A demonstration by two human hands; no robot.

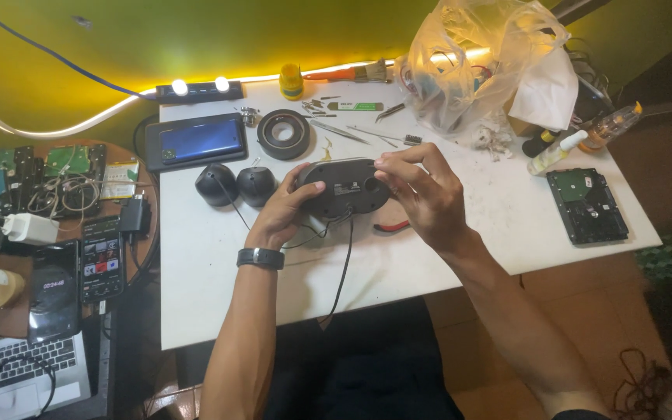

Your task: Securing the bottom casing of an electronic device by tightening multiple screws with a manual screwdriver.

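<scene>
Holding a dark oval speaker housing (345, 187) above the white bench (445, 249), we grip it from both ends. Our left hand (285, 210) wraps its left end, fingers curled shut against the shell; our right hand (421, 190) pinches the upper right edge with thumb and fingertips. A black cable (344, 272) hangs from its underside over the bench edge. Two round black speaker domes (236, 185) sit just beside it, wired to it by thin leads. We judge the risk to be those leads: twisting or lifting the housing could tug the wires loose, or snag the dangling cable. Red-handled pliers (390, 226) lie underneath.
</scene>
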